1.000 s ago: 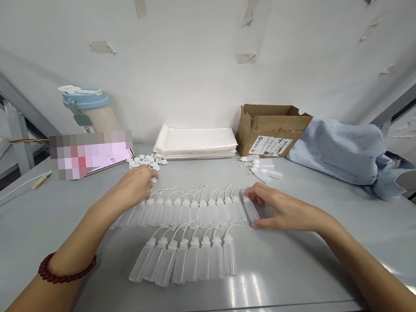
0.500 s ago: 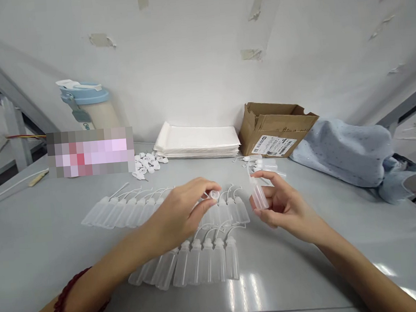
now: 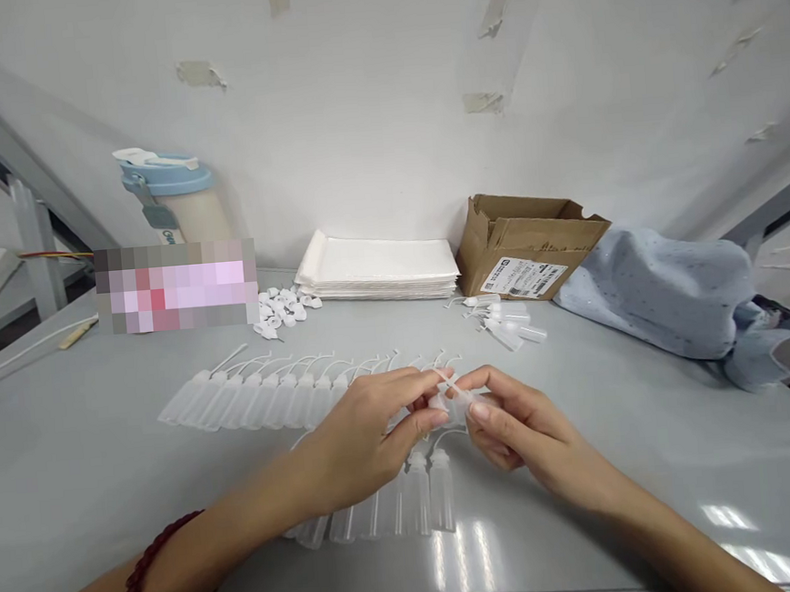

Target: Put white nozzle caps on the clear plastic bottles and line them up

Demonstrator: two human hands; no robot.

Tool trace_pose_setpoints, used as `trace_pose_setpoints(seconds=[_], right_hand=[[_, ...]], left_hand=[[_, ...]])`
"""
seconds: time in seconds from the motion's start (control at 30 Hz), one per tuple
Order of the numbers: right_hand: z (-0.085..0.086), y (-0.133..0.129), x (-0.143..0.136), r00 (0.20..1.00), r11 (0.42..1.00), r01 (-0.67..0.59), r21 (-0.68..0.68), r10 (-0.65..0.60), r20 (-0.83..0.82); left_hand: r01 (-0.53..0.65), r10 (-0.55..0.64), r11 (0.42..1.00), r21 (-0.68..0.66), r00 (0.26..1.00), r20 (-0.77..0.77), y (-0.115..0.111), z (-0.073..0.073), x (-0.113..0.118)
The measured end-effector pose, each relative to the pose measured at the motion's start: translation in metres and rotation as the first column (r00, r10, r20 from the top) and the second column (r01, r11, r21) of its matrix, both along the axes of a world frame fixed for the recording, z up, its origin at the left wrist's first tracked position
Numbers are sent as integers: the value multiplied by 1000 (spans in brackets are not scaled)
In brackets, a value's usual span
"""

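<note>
My left hand (image 3: 371, 430) pinches a small translucent white cap near the middle of the table. Close against it, my right hand (image 3: 525, 427) is closed on a clear plastic bottle (image 3: 464, 404) with a thin white tube; fingers partly cover both pieces. Behind the hands, a row of similar bottles (image 3: 281, 401) with curved tubes lies side by side. A nearer row of bottles (image 3: 419, 497) lies partly under my left forearm.
White caps (image 3: 279, 310) are piled at the back left, beside stacked white envelopes (image 3: 382, 262). Further right stand a cardboard box (image 3: 528, 244), loose bottles (image 3: 505, 324) and a blue cloth (image 3: 661, 289). A lidded cup (image 3: 186, 203) stands back left.
My right hand has moved left and lower with the bottle, and my left hand has moved slightly right and down. The two hands now meet.
</note>
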State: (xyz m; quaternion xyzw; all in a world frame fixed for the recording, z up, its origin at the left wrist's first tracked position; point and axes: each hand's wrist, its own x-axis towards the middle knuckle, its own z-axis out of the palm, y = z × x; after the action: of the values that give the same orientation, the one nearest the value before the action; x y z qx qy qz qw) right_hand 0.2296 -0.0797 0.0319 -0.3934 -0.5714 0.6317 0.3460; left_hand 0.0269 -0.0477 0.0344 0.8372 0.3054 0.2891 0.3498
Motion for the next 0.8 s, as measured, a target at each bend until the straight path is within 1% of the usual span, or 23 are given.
trace_pose_setpoints(seconds=[0.07, 0.1, 0.2, 0.3, 0.43, 0.57, 0.7, 0.8], right_hand=[[0, -1, -2, 1000, 999, -31, -24, 31, -4], [1, -1, -2, 999, 999, -42, -35, 41, -9], [2, -1, -2, 999, 997, -48, -58, 46, -25], [4, -2, -1, 999, 997, -34, -68, 34, -4], [6, -2, -1, 1000, 997, -19, -71, 21, 22], [6, -1, -4, 999, 994, -35, -100, 36, 8], [5, 0, -4, 998, 992, -65, -107, 67, 10], [2, 0, -3, 997, 992, -65, -110, 67, 21]], left_hand=[[-16, 19, 997, -70, 999, 39, -2, 1, 0], [-17, 21, 996, -84, 999, 50, -3, 2, 0], [-5, 7, 999, -35, 999, 43, -5, 2, -1], [-19, 17, 1000, 22, 999, 48, -6, 3, -1], [-32, 32, 999, -2, 998, 60, -6, 4, -1], [16, -14, 999, -47, 999, 51, -6, 6, -1], [41, -38, 998, -51, 998, 58, -6, 4, 0], [32, -29, 999, -43, 997, 71, -6, 1, 2]])
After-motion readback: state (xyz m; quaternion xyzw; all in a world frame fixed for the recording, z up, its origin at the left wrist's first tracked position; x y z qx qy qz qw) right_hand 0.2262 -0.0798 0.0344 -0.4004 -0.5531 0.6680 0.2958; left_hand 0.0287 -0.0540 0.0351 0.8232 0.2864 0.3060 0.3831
